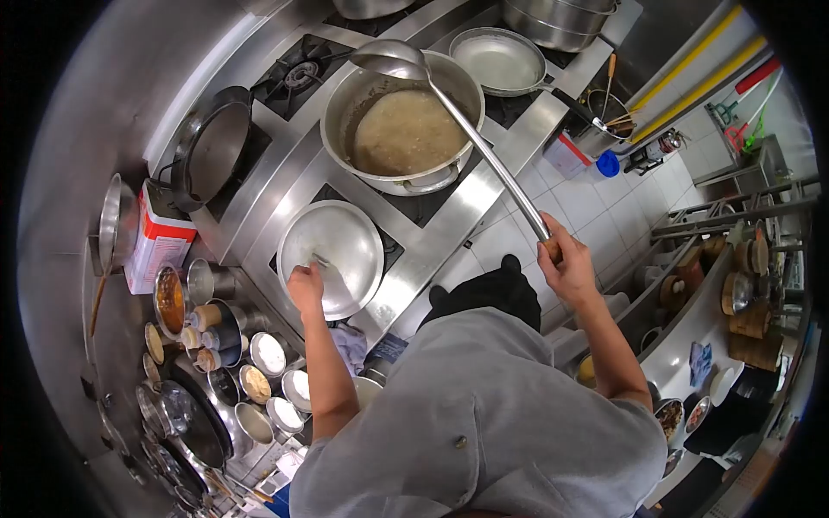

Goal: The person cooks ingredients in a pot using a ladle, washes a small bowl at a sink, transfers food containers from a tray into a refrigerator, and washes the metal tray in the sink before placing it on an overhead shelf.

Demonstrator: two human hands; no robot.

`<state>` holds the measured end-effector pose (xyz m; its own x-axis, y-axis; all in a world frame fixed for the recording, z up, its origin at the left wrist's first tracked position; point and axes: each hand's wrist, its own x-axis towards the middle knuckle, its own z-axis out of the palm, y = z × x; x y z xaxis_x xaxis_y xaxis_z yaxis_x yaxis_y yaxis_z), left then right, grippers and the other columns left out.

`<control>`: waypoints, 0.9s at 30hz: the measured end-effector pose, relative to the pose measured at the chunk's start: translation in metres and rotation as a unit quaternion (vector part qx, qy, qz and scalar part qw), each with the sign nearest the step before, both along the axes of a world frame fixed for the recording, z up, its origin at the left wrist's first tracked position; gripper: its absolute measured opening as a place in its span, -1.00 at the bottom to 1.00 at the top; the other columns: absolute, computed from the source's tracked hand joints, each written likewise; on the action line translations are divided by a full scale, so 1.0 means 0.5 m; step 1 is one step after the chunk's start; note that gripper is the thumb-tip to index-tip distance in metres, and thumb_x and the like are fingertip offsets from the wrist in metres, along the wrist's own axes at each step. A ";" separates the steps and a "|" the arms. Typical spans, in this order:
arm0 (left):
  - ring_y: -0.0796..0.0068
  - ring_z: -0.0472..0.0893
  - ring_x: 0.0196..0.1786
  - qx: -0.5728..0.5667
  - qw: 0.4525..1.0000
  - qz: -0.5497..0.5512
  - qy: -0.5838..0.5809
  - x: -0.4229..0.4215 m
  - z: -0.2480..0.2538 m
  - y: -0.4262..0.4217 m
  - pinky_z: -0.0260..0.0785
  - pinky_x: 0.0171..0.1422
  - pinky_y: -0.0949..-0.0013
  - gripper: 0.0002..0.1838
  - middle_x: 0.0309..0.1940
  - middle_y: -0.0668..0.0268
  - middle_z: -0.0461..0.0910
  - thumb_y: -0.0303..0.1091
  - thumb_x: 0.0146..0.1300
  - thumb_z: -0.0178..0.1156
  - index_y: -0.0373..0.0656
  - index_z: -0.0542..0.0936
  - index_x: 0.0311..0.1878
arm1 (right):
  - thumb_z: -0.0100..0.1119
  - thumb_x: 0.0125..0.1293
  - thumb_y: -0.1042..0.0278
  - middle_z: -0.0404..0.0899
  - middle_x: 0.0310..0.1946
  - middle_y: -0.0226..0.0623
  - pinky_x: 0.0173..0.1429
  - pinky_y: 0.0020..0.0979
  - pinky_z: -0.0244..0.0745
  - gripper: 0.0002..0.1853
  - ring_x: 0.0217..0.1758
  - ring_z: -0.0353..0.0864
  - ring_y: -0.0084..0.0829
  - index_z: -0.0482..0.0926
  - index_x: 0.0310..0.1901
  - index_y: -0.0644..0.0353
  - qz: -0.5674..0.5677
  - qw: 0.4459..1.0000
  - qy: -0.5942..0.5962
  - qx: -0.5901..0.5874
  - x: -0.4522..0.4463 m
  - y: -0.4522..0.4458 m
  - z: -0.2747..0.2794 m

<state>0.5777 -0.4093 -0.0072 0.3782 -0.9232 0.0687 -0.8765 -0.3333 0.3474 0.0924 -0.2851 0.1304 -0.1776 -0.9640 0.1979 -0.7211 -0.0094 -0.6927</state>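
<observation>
My right hand (566, 259) is wrapped round the wooden-ended handle of a long metal ladle (496, 160). The ladle's bowl hangs over the back left rim of a large metal pot (330, 129), which holds a brown, cloudy liquid (410, 129). Below and left of the pot, a round metal lid (337, 233) lies over a burner. My left hand (305, 289) is closed at the lid's lower left part, near its handle; the fingers partly hide what they grip.
A flat pan (498, 62) sits behind the pot on the right. On the left are a dark wok (216, 147), a red and white tin (161, 242) and several seasoning bowls (268, 352). A blue lid (607, 164) is near the floor.
</observation>
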 end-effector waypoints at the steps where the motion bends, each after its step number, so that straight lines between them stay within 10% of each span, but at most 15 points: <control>1: -0.03 0.69 -0.26 0.004 1.000 -0.003 0.003 -0.005 -0.002 -0.003 0.50 -0.07 0.08 -0.63 -0.43 -0.04 0.67 -0.10 0.18 0.29 -0.31 0.65 -0.40 | 0.24 0.20 0.47 0.52 -0.51 -0.16 -0.37 -0.29 0.46 -0.49 -0.56 0.53 -0.25 0.46 0.22 0.10 0.002 0.999 -0.023 0.023 0.000 -0.004 0.012; 27: -0.15 0.67 -0.22 0.012 0.998 0.062 0.012 -0.056 -0.031 -0.056 0.52 -0.05 0.01 -0.54 -0.36 -0.20 0.65 -0.13 -0.05 0.31 -0.46 0.60 -0.37 | 0.25 0.20 0.39 0.52 -0.54 -0.11 -0.32 -0.31 0.47 -0.72 -0.49 0.56 -0.11 0.58 -0.04 0.19 -0.054 0.997 -0.058 0.023 0.008 0.026 -0.097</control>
